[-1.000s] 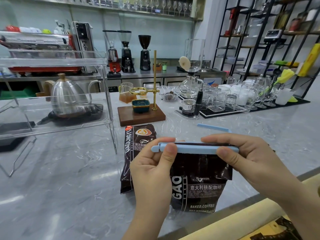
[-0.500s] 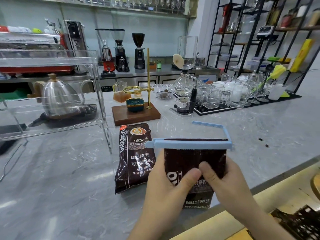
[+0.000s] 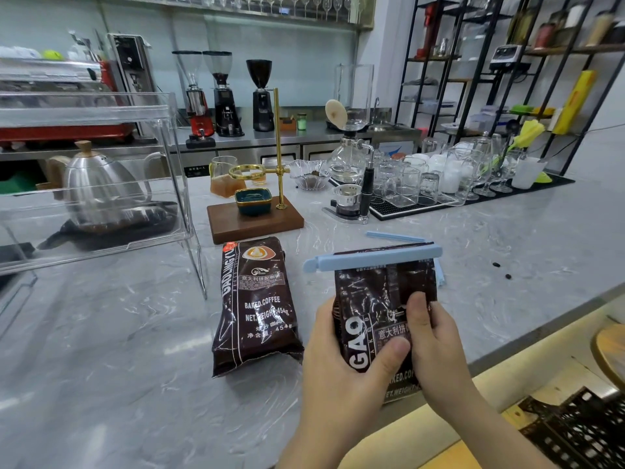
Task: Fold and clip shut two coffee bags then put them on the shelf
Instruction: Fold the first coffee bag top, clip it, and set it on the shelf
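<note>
My left hand [image 3: 341,360] and right hand [image 3: 436,343] grip the clipped bag [image 3: 382,299] from either side, thumbs pressed on its printed front, the other fingers hidden behind it — presumably curled round the back. I hold it upright, apparently just off the counter [image 3: 118,333], near the front edge; two hands keep the soft body from slumping. A blue clip [image 3: 375,258] runs across the folded top and looks closed, its hinge end projecting to the left, so this bag seems sealed.

The second bag [image 3: 257,306] lies flat on its back just left of the held one, label up and touching neither hand. Its near end looks ragged; it carries no clip. A spare clip [image 3: 395,236] lies on the counter directly behind the held bag, partly hidden by it — placed within reach for the second sealing.

The clear shelf [image 3: 101,184] stands well to the left of the held bag, its tiers open toward me. A kettle [image 3: 98,177] shows through it. A wooden dripper stand [image 3: 253,218] sits behind the flat bag. My judgement: one bag is ready for the shelf, the other not yet folded.
</note>
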A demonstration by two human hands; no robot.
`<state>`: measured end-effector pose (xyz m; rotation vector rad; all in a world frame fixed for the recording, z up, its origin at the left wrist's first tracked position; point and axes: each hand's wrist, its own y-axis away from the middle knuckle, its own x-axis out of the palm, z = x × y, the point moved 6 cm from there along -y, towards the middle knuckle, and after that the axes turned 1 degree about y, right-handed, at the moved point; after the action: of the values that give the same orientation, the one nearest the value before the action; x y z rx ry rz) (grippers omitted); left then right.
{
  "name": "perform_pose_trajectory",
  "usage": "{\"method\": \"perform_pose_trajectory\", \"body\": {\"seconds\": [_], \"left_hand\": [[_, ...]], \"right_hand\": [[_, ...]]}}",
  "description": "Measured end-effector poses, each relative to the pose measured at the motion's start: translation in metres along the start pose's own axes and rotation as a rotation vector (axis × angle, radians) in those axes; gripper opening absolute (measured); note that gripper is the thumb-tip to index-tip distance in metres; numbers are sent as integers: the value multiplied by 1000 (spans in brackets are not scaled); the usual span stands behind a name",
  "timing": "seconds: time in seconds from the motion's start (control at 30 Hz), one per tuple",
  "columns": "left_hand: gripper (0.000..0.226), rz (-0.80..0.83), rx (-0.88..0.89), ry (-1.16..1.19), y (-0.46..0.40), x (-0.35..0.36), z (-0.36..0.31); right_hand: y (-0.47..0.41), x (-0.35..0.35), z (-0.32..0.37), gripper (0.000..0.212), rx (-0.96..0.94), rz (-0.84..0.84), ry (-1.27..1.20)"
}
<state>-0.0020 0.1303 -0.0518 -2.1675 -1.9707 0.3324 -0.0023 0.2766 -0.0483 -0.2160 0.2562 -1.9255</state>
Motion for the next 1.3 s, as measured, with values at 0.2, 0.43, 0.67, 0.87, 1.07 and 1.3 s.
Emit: {"method": "perform_pose_trajectory", "body": {"seconds": [0.2,0.43,0.67,0.87,1.07,1.3], "left_hand": [[59,12,-79,16,-6,5,12],[32,-94,-89,-18,-15,2,11],[24,-114,-127,-11,-14,3,8],[43,-67,-78,-18,-11,6,-16],[41,-82,-7,37,-8,-15,-52],[50,-152,-23,45,4,-71,-64]], "right_hand": [[-8,2,0,57,28,28,-6],[0,7,-11,71,70,230,63],[3,5,-9,67,-2,105,117],[9,-1,10,68,-52,65,171],[15,16,45,48,-124,131,187],[30,63,75,33,-200,240,191]]}}
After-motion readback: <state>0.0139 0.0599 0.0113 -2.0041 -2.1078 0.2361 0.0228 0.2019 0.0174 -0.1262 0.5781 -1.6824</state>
